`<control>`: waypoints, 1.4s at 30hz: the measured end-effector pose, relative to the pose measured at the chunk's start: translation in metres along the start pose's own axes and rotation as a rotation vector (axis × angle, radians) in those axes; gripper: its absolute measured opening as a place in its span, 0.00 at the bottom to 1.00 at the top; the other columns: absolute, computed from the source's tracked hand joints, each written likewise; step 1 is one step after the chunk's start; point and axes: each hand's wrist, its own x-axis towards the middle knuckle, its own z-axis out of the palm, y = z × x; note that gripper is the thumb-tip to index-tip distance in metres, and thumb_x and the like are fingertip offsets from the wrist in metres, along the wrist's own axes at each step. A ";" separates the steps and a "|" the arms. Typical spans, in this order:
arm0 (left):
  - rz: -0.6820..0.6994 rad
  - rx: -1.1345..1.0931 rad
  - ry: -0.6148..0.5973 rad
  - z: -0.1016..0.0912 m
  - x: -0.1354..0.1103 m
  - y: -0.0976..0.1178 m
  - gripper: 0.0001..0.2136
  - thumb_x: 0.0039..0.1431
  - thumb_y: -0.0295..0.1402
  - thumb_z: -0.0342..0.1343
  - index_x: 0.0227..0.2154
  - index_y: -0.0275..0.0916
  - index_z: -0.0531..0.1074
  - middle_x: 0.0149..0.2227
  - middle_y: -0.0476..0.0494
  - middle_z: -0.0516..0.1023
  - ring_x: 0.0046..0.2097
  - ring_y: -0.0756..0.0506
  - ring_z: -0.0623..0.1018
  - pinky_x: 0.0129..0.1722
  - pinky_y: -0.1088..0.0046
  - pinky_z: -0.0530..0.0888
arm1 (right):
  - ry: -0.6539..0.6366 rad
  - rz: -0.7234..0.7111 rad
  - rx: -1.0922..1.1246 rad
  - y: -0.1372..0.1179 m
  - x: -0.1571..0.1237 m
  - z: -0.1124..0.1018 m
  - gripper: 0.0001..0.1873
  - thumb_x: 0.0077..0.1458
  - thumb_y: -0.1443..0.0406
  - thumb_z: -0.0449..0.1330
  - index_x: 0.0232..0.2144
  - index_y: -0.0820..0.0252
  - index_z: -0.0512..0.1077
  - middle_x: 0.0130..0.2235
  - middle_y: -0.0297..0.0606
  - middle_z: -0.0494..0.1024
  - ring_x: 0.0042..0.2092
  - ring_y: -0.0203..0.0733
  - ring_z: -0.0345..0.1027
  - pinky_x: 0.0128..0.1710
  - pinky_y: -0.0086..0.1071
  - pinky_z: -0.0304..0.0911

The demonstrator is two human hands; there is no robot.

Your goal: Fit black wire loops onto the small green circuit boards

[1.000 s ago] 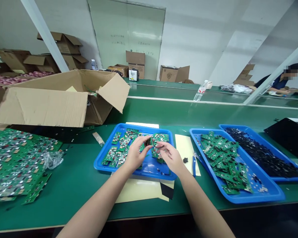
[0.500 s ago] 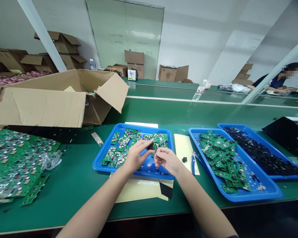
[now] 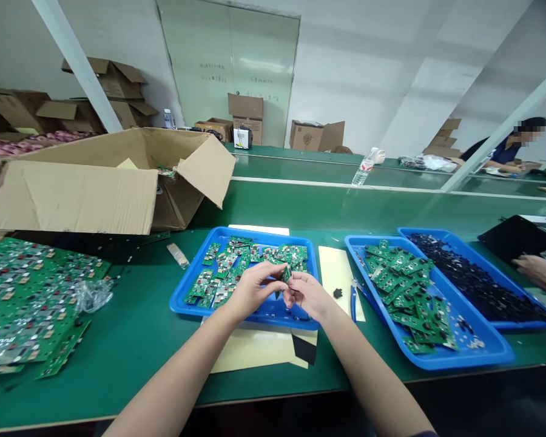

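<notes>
A small green circuit board (image 3: 286,274) is held up between my two hands, above the near right part of a blue tray (image 3: 176,301). My left hand (image 3: 255,286) pinches the board's left side between thumb and fingers. On the other side my right hand (image 3: 306,295) is closed with its fingertips against the board's lower right; any small part in them is hidden. Several loose circuit boards (image 3: 227,267) lie in the tray below, mostly toward its left and back. Dark bits are scattered at its near right corner.
Blue-handled cutters (image 3: 353,302) and a black piece (image 3: 337,293) lie on cream paper (image 3: 330,261). Rightward are a tray of boards (image 3: 464,359) and one of black parts (image 3: 477,285). Board panels (image 3: 31,297) and an open carton (image 3: 73,197) stand left. Another person's hand (image 3: 539,270) reaches in.
The board between my hands has turned, showing more of its green face, and my fingers have shifted slightly. Another person's hand has come in at the right edge.
</notes>
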 end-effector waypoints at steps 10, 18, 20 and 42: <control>-0.159 -0.070 -0.138 -0.005 0.003 0.010 0.13 0.56 0.32 0.54 0.44 0.37 0.73 0.34 0.43 0.76 0.37 0.47 0.74 0.38 0.71 0.72 | 0.317 -0.503 -0.614 -0.003 -0.005 -0.005 0.07 0.53 0.62 0.55 0.27 0.59 0.68 0.24 0.33 0.71 0.25 0.35 0.64 0.27 0.30 0.61; -0.205 -0.225 -0.206 -0.005 0.003 0.009 0.14 0.56 0.34 0.54 0.43 0.35 0.74 0.35 0.41 0.76 0.38 0.46 0.74 0.39 0.69 0.72 | 0.513 -0.749 -0.769 -0.001 -0.005 -0.008 0.13 0.56 0.63 0.52 0.44 0.57 0.67 0.42 0.43 0.72 0.34 0.39 0.68 0.34 0.35 0.66; -0.175 -0.211 -0.150 -0.005 0.002 0.007 0.14 0.56 0.33 0.55 0.44 0.36 0.73 0.40 0.40 0.76 0.42 0.45 0.74 0.43 0.67 0.72 | 0.525 -0.637 -0.647 -0.002 -0.005 -0.009 0.13 0.56 0.60 0.53 0.42 0.58 0.67 0.38 0.41 0.73 0.31 0.38 0.68 0.31 0.33 0.66; 0.025 0.177 0.051 -0.007 0.003 -0.006 0.13 0.58 0.29 0.53 0.47 0.39 0.70 0.41 0.40 0.74 0.44 0.45 0.74 0.45 0.64 0.72 | 0.241 -0.469 -0.474 -0.009 -0.011 -0.005 0.09 0.52 0.60 0.58 0.33 0.59 0.72 0.30 0.37 0.75 0.29 0.36 0.69 0.28 0.29 0.65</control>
